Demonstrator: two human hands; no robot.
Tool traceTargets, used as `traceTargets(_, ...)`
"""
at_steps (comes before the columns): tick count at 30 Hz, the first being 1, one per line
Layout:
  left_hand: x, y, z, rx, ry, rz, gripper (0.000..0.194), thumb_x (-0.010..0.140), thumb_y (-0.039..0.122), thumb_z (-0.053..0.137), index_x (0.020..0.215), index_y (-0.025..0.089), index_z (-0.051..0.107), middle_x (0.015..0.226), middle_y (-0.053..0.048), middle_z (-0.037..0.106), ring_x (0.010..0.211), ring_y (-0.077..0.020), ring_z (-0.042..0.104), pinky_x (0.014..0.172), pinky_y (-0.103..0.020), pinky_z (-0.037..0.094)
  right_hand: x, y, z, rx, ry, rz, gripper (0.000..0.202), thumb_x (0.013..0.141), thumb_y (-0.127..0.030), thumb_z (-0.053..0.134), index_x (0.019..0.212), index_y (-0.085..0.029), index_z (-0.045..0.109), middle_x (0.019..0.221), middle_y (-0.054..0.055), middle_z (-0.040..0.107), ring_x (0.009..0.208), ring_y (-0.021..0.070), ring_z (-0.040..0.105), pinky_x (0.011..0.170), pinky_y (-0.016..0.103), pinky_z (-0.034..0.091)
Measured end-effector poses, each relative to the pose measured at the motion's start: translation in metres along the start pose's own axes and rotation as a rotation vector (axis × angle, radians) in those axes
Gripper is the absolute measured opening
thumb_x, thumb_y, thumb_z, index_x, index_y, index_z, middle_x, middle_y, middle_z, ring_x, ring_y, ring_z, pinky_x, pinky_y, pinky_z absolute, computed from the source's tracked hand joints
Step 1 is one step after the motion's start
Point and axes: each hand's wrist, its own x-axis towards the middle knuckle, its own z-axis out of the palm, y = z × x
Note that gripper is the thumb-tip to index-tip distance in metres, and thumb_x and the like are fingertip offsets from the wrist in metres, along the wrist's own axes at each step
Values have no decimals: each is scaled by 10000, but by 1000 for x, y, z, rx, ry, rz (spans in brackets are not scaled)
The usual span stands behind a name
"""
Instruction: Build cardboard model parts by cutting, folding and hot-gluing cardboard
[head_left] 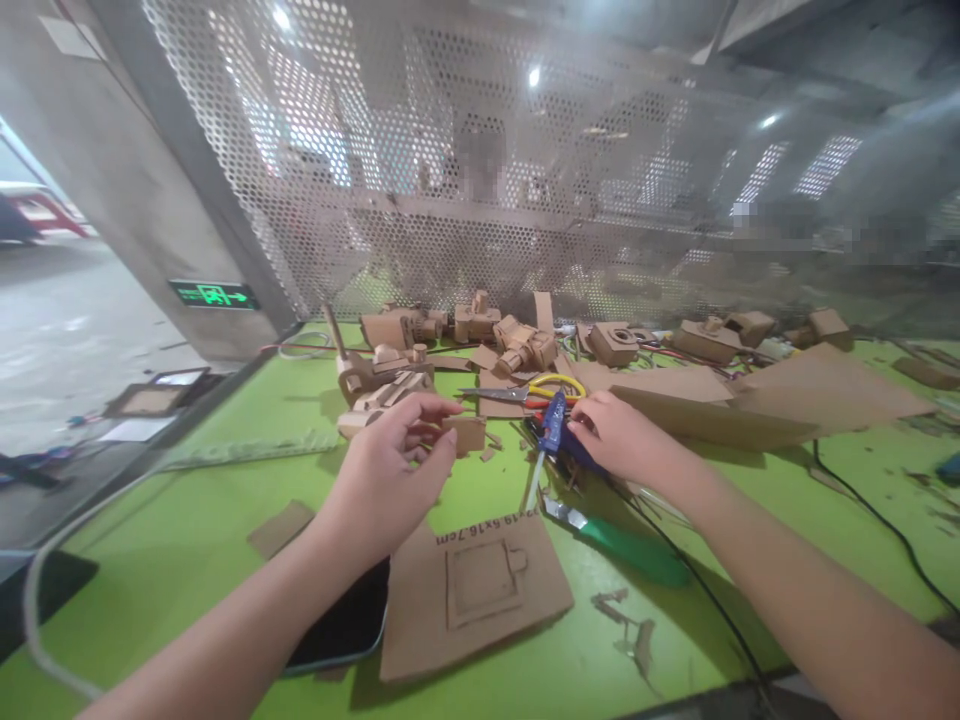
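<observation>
Between the thumb and fingers of my left hand (409,450) is a small cardboard piece (468,436). My right hand (619,432) is at the blue glue gun (553,422), its fingers curled at the gun's body; a pale stick shows at the gun's lower end. Scissors with yellow handles (556,386) lie just behind the gun, blades pointing left. Nearer to me, a green-handled knife (637,550) lies on the table. A flat cardboard sheet (480,635) with a cut or drawn square outline and printed text sits below my hands, beside a dark phone (349,618).
Several cardboard models (525,342) line the back of the green table (247,560) before a perforated metal screen (420,220). Large cardboard sheets (832,395) lie at the right. A black cable (697,580) crosses the right side; cardboard scraps (626,625) lie near the front edge.
</observation>
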Motion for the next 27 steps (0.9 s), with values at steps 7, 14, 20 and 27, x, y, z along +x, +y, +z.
traceTargets(7, -2, 4, 2, -51, -49, -44, 307, 918, 468, 757, 1113, 233, 735, 986, -86, 826, 871, -302, 828, 742, -460, 728, -24, 1, 15, 35, -33, 26, 388, 1112, -380, 786, 1451, -205, 718, 1454, 122, 748, 1203, 303, 782, 1004, 524, 685)
traceTargets(14, -3, 1, 4, -38, -101, -46, 317, 934, 487, 756, 1125, 235, 744, 1015, -96, 852, 885, -309, 842, 735, -445, 709, -36, 15, 10, 18, 159, -64, 390, 1102, -309, 767, 1475, -215, 702, 1447, 133, 750, 1259, 330, 757, 1079, 565, 647)
traceTargets(20, -6, 6, 3, 28, -124, -16, 308, 951, 479, 729, 1120, 227, 783, 1010, -93, 849, 887, -305, 839, 812, -470, 686, -76, 32, -16, 10, 375, -171, 410, 1040, -219, 595, 1434, -258, 701, 1366, 154, 782, 1332, 407, 721, 1144, 604, 593)
traceTargets(27, -6, 2, 7, 73, -137, 5, 316, 971, 496, 724, 1150, 246, 797, 1030, -82, 859, 919, -321, 841, 885, -518, 681, -145, 95, -12, -13, 268, -136, 319, 1020, -323, 688, 1330, -344, 758, 1341, 86, 837, 1204, 355, 830, 1015, 496, 689)
